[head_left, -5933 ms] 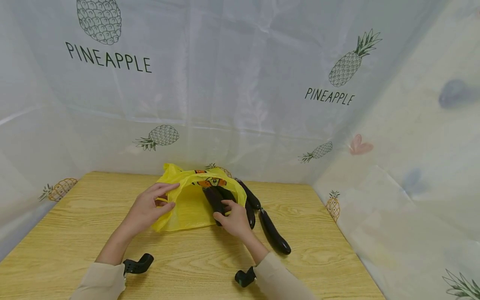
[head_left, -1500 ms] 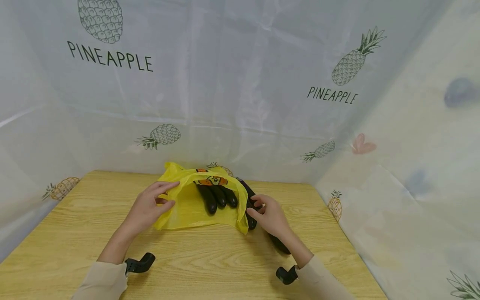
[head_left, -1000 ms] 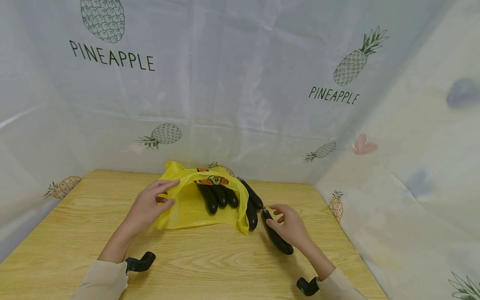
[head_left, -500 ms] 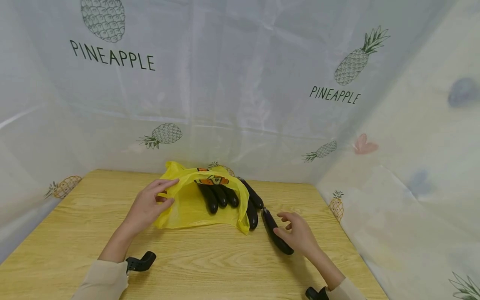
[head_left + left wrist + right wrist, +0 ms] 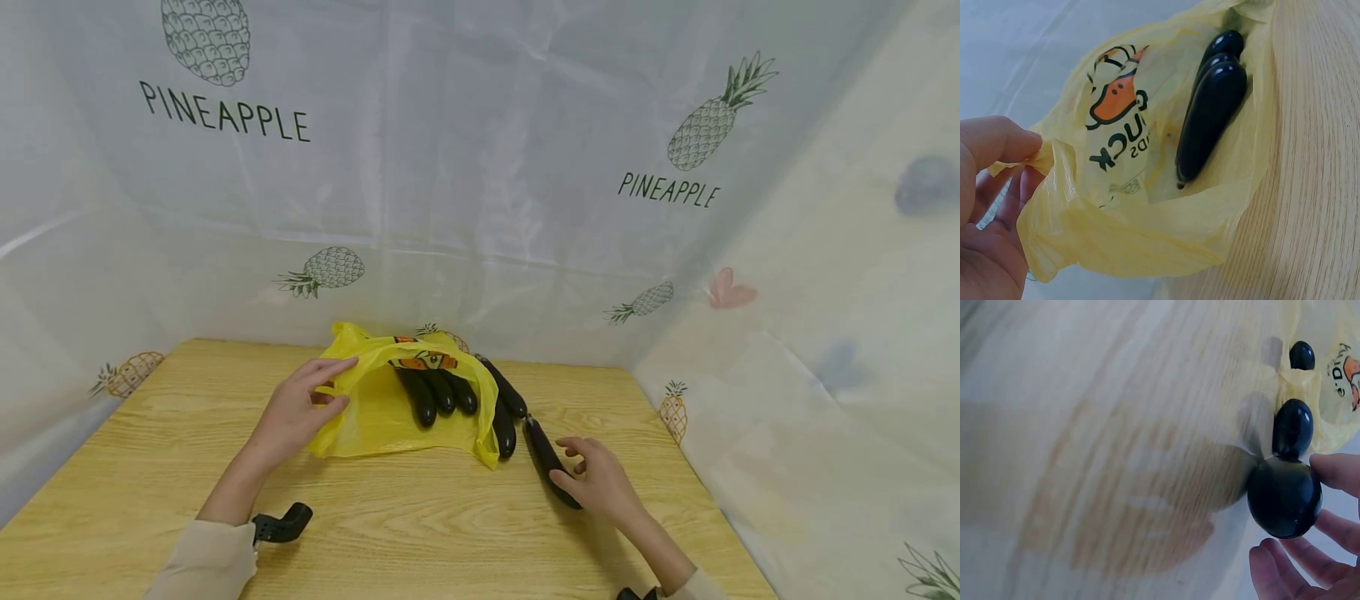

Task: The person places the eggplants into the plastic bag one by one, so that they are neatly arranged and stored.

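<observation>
In the head view, my left hand (image 5: pixel 292 417) pinches the left rim of a yellow plastic bag (image 5: pixel 375 429), holding its mouth wide. Inside the bag, 3 dark eggplants (image 5: pixel 422 404) lie side by side; the left wrist view shows these eggplants (image 5: pixel 1213 119) beside an orange duck print. At the table's right, my right hand (image 5: pixel 603 483) is over the lower end of a loose eggplant (image 5: pixel 542 446). The right wrist view shows its thumb beside this eggplant (image 5: pixel 1285 500) and its fingers apart, not closed round it.
Two more eggplants lie against the bag's right side, one nearer (image 5: pixel 505 432) and one farther back (image 5: pixel 506 387). A wooden table (image 5: pixel 420 533) carries everything. Behind it hangs a pale curtain (image 5: pixel 480 208) with pineapple prints.
Earlier, my right hand held an eggplant in the bag's mouth; that eggplant now lies inside. The hand has since moved right and toward me to the loose eggplant. My left hand stays on the bag.
</observation>
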Motion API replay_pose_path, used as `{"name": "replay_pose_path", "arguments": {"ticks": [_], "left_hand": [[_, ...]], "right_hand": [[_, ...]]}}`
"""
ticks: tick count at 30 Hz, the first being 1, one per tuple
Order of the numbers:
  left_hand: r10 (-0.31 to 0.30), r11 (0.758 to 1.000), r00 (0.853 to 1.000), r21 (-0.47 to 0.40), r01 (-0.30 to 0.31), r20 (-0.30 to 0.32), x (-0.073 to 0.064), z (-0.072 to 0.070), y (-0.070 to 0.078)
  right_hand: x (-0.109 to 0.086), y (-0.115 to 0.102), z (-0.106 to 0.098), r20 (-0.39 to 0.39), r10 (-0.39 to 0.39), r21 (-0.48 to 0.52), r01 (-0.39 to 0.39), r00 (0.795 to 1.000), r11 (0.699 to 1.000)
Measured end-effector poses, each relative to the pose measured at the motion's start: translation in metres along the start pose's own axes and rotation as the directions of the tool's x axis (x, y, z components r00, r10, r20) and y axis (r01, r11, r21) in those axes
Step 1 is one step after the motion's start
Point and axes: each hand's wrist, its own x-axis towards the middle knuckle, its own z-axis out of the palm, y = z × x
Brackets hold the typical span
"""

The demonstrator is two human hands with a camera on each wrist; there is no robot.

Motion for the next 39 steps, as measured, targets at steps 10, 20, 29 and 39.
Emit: {"name": "replay_pose_path", "arguments": {"ticks": [10, 20, 29, 39], "left_hand": [[-0.013, 1.0, 1.0, -0.013, 0.013, 0.014, 0.0, -0.002, 0.001], [-0.017, 1.0, 1.0, -0.011, 0.018, 0.011, 0.0, -0.002, 0.001], [-0.017, 1.0, 1.0, -0.016, 0.017, 0.016, 0.0, -0.002, 0.0], [-0.02, 1.0, 1.0, -0.017, 0.02, 0.018, 0.0, -0.002, 0.001]], "right_hand": [[-0.006, 0.007, -0.002, 0.051, 0.019, 0.067, -0.022, 0.999, 0.997], [-0.009, 0.009, -0.003, 0.086, 0.03, 0.106, -0.039, 0.996, 0.994], [-0.011, 0.009, -0.004, 0.135, 0.04, 0.13, -0.057, 0.99, 0.99], [-0.01, 0.009, -0.002, 0.151, 0.035, 0.136, -0.056, 0.988, 0.989]]}}
